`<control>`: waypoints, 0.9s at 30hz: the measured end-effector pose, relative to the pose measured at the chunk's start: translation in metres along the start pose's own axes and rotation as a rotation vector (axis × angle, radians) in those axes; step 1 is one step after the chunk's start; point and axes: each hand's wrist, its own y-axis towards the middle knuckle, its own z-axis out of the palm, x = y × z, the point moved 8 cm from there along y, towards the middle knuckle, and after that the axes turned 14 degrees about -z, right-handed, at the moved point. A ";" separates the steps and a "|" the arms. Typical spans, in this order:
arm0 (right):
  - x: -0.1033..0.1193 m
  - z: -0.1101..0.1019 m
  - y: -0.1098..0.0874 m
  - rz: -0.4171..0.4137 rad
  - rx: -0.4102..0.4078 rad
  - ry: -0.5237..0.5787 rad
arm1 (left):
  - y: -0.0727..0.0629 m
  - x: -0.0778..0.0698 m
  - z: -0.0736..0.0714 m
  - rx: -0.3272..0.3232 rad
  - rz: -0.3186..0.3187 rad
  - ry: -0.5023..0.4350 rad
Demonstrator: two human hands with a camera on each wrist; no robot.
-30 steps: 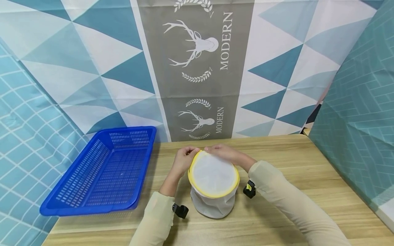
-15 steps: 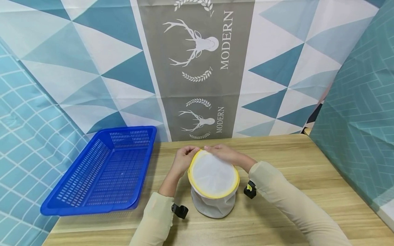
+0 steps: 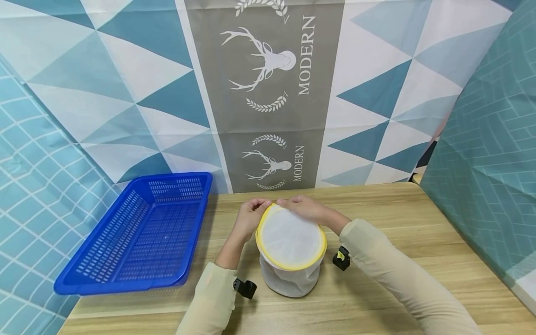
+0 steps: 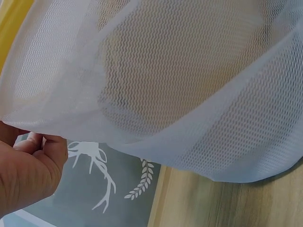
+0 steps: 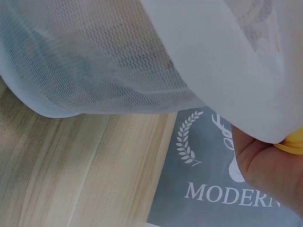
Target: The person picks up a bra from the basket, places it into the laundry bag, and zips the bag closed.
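A white mesh laundry bag (image 3: 291,237), round with yellow trim (image 3: 289,267), stands on the wooden table with its top tilted toward me. At its far rim my left hand (image 3: 248,217) pinches the trim between thumb and fingers. Just right of it, my right hand (image 3: 307,209) grips the same edge, its thumb lying over the top. The left wrist view shows the fine netting (image 4: 156,85) above the curled left fingers (image 4: 35,165). In the right wrist view, yellow trim (image 5: 293,141) emerges beside the right hand (image 5: 272,170).
A blue perforated plastic basket (image 3: 197,228) sits on the left of the wooden table (image 3: 389,270). Behind the table hangs a patterned cloth (image 3: 272,111) with deer heads. Teal sheets (image 3: 494,163) close off the right side. Black wrist cameras (image 3: 246,288) hang from both sleeves.
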 end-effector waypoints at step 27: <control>0.017 -0.005 -0.014 0.044 -0.008 -0.009 | 0.018 0.016 0.004 -0.005 -0.050 -0.082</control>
